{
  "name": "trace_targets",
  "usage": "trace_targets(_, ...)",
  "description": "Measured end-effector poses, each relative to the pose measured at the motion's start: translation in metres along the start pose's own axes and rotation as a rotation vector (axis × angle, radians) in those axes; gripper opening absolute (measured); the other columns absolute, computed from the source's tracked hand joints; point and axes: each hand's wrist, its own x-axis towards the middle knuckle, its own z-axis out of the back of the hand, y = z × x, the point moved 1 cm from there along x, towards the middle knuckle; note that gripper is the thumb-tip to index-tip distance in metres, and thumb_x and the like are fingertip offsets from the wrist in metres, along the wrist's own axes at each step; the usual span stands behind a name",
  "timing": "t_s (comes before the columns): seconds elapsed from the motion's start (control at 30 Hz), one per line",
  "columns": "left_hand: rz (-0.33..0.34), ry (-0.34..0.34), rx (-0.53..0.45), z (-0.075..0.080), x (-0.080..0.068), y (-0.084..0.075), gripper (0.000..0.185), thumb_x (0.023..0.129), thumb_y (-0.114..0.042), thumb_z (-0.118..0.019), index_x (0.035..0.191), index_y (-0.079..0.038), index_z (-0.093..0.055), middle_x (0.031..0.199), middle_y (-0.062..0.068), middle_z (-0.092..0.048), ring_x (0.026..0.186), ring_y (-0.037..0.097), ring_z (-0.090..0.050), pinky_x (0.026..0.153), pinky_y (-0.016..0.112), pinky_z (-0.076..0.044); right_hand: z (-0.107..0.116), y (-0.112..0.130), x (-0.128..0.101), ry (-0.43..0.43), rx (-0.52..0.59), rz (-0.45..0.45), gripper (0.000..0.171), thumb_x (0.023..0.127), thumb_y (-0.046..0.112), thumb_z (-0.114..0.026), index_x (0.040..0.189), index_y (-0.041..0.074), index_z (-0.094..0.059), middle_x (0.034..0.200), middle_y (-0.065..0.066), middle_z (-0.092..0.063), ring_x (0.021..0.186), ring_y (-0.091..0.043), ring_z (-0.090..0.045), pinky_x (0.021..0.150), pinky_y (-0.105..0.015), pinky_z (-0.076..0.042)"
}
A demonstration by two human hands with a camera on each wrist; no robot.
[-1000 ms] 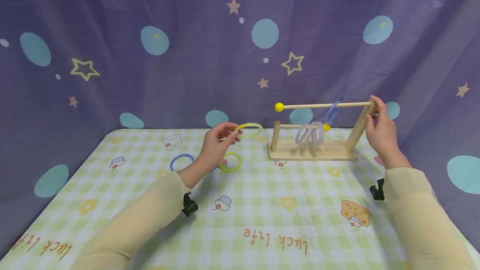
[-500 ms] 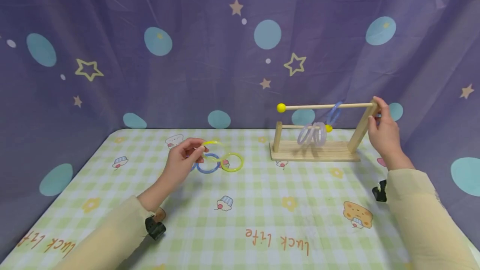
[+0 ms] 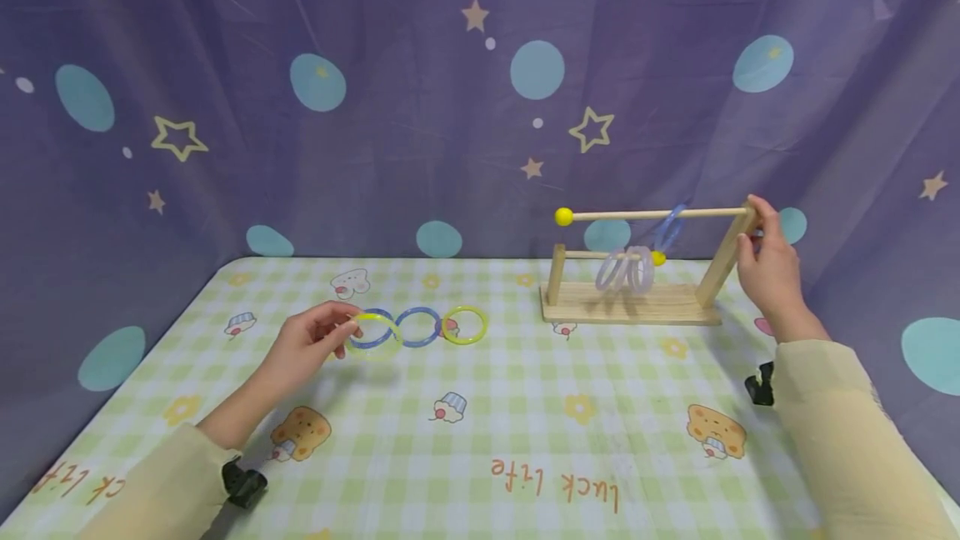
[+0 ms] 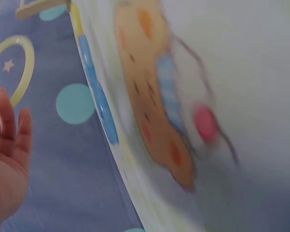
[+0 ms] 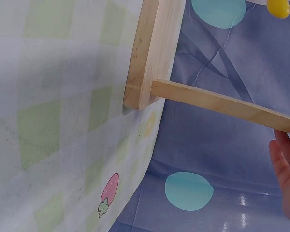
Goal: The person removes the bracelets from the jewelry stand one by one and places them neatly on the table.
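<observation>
My left hand (image 3: pixel 303 344) pinches a thin yellow ring (image 3: pixel 399 328) between thumb and fingers. In the head view that ring overlaps a blue ring (image 3: pixel 381 311) on the tablecloth; the left wrist view shows it upright at the fingertips. A second blue ring (image 3: pixel 417 346) and another yellow ring (image 3: pixel 465 343) continue the row to the right. My right hand (image 3: pixel 772 269) grips the top of the tall slanted post of a wooden ring stand (image 3: pixel 630 312). A blue ring (image 3: pixel 669 232) hangs on its upper rod, and pale translucent rings (image 3: pixel 642 273) hang on the lower rod.
Both rods end in yellow balls, the upper ball (image 3: pixel 564 217) pointing left. A checked tablecloth (image 3: pixel 510 398) with printed cakes and bears covers the table. Behind it hangs a purple curtain (image 3: pixel 420 165) with stars and dots.
My left hand has moved left and down with the yellow ring, from near the stand to over the left blue ring. The right hand stays on the post.
</observation>
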Motion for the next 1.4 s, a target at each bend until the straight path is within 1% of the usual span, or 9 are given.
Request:
trace_targets(0.07,0.002,0.047,0.028,0.003,-0.002,0.003,0.017,0.098,-0.006,-0.058,0.113,-0.001,-0.064,0.085,0.005,-0.068,0.060,0.024,-0.058,0.056,0.031,-0.051,0.000,0.000,0.000,0.002,-0.004,-0.001,0.054,0.101,0.004,-0.041,0.151,0.016,-0.028,0.124,-0.031,-0.050,0.100,-0.048,-0.053,0.075,-0.059,-0.039)
trace_targets(0.23,0.021,0.139,0.059,0.010,-0.004,0.010,0.017,0.098,-0.006,-0.057,0.113,0.000,-0.064,0.086,0.014,-0.067,0.057,0.025,-0.056,0.051,0.032,-0.048,0.000,0.000,0.000,0.006,-0.010,-0.007,0.054,0.101,0.004,-0.041,0.151,0.017,-0.027,0.124,-0.031,-0.050,0.100,-0.048,-0.053,0.075,-0.059,-0.038)
trace_targets(0.3,0.043,0.167,0.070,0.012,-0.004,0.014,0.017,0.098,-0.007,-0.058,0.113,0.000,-0.064,0.086,0.016,-0.067,0.055,0.027,-0.055,0.051,0.033,-0.048,0.000,0.000,0.000,0.007,-0.013,-0.008,0.054,0.101,0.004,-0.041,0.151,0.017,-0.027,0.124,-0.031,-0.050,0.100,-0.048,-0.053,0.074,-0.059,-0.038)
trace_targets(0.43,0.105,0.223,0.086,0.015,-0.004,0.021,0.018,0.099,-0.012,-0.058,0.112,-0.001,-0.064,0.085,0.016,-0.066,0.054,0.030,-0.054,0.052,0.035,-0.049,0.000,0.001,0.000,0.007,-0.018,-0.008,0.054,0.101,0.004,-0.041,0.151,0.017,-0.027,0.124,-0.031,-0.050,0.099,-0.048,-0.054,0.072,-0.057,-0.039)
trace_targets(0.53,0.133,0.261,0.098,0.017,-0.005,0.026,0.019,0.099,-0.014,-0.058,0.112,-0.001,-0.064,0.084,0.015,-0.066,0.054,0.031,-0.054,0.052,0.035,-0.048,0.000,0.001,-0.001,0.012,-0.017,-0.010,0.055,0.101,0.004,-0.041,0.152,0.017,-0.026,0.126,-0.032,-0.050,0.101,-0.048,-0.054,0.072,-0.056,-0.040)
trace_targets(0.73,0.127,0.336,0.074,0.019,-0.003,0.033,0.018,0.099,-0.009,-0.056,0.112,0.002,-0.063,0.083,0.013,-0.067,0.052,0.026,-0.054,0.051,0.033,-0.047,0.001,0.001,-0.001,0.029,-0.017,-0.030,0.055,0.102,0.005,-0.041,0.153,0.019,-0.024,0.129,-0.032,-0.048,0.105,-0.049,-0.053,0.075,-0.059,-0.040)
trace_targets(0.97,0.156,0.370,0.134,0.019,0.003,0.039,0.018,0.098,-0.008,-0.058,0.111,0.003,-0.064,0.080,0.008,-0.067,0.053,0.024,-0.054,0.050,0.030,-0.046,0.001,0.000,0.000,0.026,-0.018,-0.035,0.055,0.102,0.006,-0.041,0.153,0.019,-0.024,0.130,-0.032,-0.048,0.107,-0.050,-0.052,0.078,-0.061,-0.040)
trace_targets(1.17,0.158,0.381,0.214,0.018,0.007,0.048,0.016,0.095,-0.011,-0.063,0.107,-0.002,-0.069,0.081,0.003,-0.066,0.055,0.019,-0.055,0.052,0.027,-0.045,0.000,0.000,0.000,0.022,-0.010,-0.022,0.054,0.102,0.006,-0.041,0.152,0.019,-0.025,0.128,-0.031,-0.049,0.105,-0.049,-0.053,0.078,-0.061,-0.039)
trace_targets(1.4,0.142,0.385,0.238,0.014,0.010,0.053,0.010,0.091,-0.007,-0.068,0.100,-0.004,-0.071,0.081,0.002,-0.064,0.056,0.015,-0.053,0.050,0.026,-0.044,0.001,0.000,-0.001,0.017,-0.013,-0.019,0.055,0.102,0.006,-0.041,0.152,0.020,-0.025,0.127,-0.031,-0.050,0.102,-0.049,-0.053,0.075,-0.059,-0.040)
